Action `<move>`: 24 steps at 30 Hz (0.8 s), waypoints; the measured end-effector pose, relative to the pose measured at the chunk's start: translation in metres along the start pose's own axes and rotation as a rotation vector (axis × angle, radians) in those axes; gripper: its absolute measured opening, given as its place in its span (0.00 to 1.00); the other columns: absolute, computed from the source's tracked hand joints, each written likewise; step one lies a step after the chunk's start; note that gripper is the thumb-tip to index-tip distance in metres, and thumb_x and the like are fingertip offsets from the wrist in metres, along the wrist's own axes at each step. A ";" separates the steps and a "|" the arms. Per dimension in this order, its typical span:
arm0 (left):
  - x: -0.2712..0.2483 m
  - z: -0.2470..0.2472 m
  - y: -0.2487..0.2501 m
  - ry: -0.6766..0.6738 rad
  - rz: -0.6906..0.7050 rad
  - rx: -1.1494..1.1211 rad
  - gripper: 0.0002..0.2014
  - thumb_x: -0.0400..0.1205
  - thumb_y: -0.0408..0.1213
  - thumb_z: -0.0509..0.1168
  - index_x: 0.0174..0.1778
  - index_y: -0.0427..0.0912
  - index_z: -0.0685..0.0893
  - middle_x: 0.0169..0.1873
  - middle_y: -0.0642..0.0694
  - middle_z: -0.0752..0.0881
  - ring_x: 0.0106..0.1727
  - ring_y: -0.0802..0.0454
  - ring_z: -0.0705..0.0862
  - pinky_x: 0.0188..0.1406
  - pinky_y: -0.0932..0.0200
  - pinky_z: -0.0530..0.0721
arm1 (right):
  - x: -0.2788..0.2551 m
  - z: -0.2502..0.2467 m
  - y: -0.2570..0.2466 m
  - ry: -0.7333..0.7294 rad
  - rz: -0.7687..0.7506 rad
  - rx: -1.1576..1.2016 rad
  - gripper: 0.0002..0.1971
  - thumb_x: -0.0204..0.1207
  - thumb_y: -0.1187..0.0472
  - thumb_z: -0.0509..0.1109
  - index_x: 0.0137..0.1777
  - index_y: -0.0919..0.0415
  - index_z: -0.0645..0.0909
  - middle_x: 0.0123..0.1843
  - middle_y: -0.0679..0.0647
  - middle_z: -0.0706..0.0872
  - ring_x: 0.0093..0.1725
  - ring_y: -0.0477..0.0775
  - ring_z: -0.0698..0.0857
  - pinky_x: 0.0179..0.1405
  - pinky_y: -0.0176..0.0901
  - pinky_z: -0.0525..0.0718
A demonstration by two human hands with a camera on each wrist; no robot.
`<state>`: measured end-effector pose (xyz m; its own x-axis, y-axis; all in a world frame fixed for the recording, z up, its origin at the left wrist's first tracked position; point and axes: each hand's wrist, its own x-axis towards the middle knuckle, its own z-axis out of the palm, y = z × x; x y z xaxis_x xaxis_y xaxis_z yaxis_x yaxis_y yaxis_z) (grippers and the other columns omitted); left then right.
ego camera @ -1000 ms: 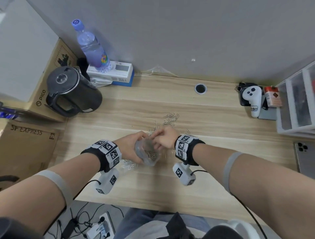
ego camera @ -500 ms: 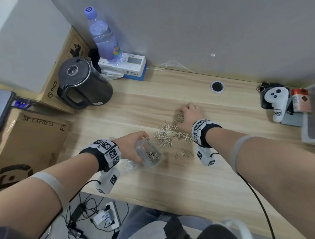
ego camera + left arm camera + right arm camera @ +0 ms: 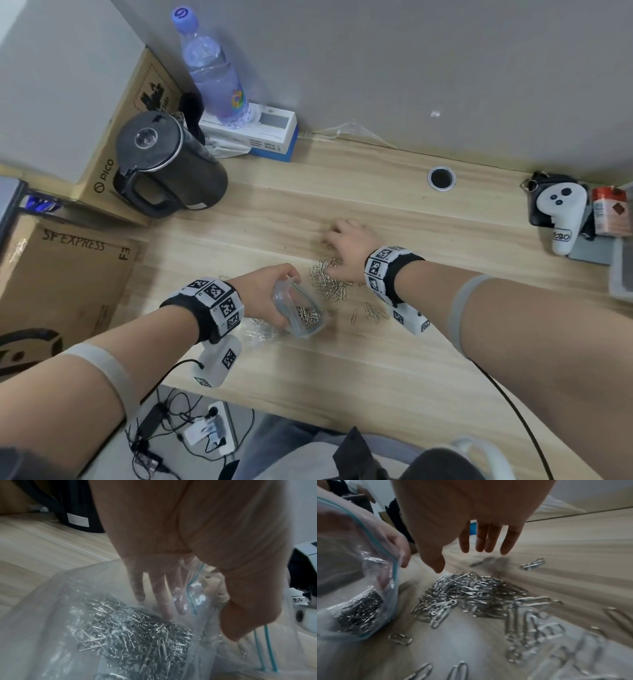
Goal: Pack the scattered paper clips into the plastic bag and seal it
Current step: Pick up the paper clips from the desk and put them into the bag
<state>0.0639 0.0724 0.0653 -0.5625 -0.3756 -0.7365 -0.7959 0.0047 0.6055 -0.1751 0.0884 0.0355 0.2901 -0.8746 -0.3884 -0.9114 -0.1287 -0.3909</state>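
My left hand [image 3: 265, 291] grips the clear plastic bag [image 3: 298, 310] by its open, teal-striped mouth, which faces right. A heap of silver paper clips [image 3: 137, 635] lies inside the bag [image 3: 68, 601], and my left fingers [image 3: 164, 588] show through the film. A pile of loose paper clips [image 3: 330, 281] lies on the wooden desk [image 3: 376, 359] just right of the bag. My right hand [image 3: 346, 250] hovers over the far side of that pile [image 3: 471, 592], fingers [image 3: 488, 538] straight and spread, holding nothing. The bag's mouth [image 3: 373, 561] sits to its left.
A black kettle [image 3: 164, 164] stands at the back left, beside a water bottle [image 3: 215, 72] on a white box [image 3: 260, 133]. A cable hole [image 3: 441, 178] lies at the back. A white controller [image 3: 558, 212] and a red can [image 3: 611, 209] sit far right. Cardboard boxes [image 3: 61, 274] stand left.
My right hand left the bag's mouth, reached out to the far clips and now sweeps back toward the pile. The left hand keeps holding the bag in place.
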 end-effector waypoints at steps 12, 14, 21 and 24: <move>-0.002 0.004 -0.002 0.044 0.002 0.012 0.41 0.50 0.50 0.77 0.63 0.52 0.75 0.42 0.53 0.84 0.33 0.63 0.82 0.34 0.62 0.82 | -0.005 0.024 -0.033 -0.136 -0.196 -0.185 0.11 0.74 0.59 0.68 0.55 0.49 0.84 0.59 0.50 0.78 0.64 0.56 0.74 0.62 0.51 0.70; -0.002 0.003 -0.002 0.055 0.002 0.033 0.41 0.51 0.51 0.77 0.63 0.54 0.75 0.43 0.53 0.84 0.35 0.60 0.82 0.35 0.59 0.84 | -0.008 0.020 -0.026 -0.156 -0.188 -0.186 0.09 0.75 0.60 0.68 0.53 0.50 0.85 0.59 0.50 0.79 0.64 0.55 0.75 0.62 0.50 0.72; 0.000 0.001 0.004 0.039 -0.004 0.094 0.35 0.61 0.38 0.82 0.62 0.53 0.75 0.45 0.55 0.82 0.36 0.57 0.81 0.32 0.67 0.80 | -0.023 0.005 -0.002 -0.258 -0.065 -0.148 0.05 0.69 0.57 0.69 0.44 0.49 0.84 0.46 0.47 0.84 0.49 0.57 0.84 0.47 0.50 0.86; 0.001 0.001 0.004 0.040 -0.004 0.126 0.33 0.64 0.36 0.81 0.63 0.52 0.75 0.44 0.56 0.82 0.34 0.60 0.81 0.31 0.70 0.78 | -0.024 -0.002 0.008 -0.162 -0.015 -0.074 0.08 0.71 0.56 0.66 0.49 0.52 0.82 0.49 0.50 0.83 0.52 0.58 0.83 0.48 0.50 0.84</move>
<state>0.0602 0.0726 0.0670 -0.5521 -0.4125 -0.7246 -0.8212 0.1184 0.5583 -0.1901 0.1071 0.0430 0.3419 -0.7865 -0.5143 -0.9237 -0.1806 -0.3378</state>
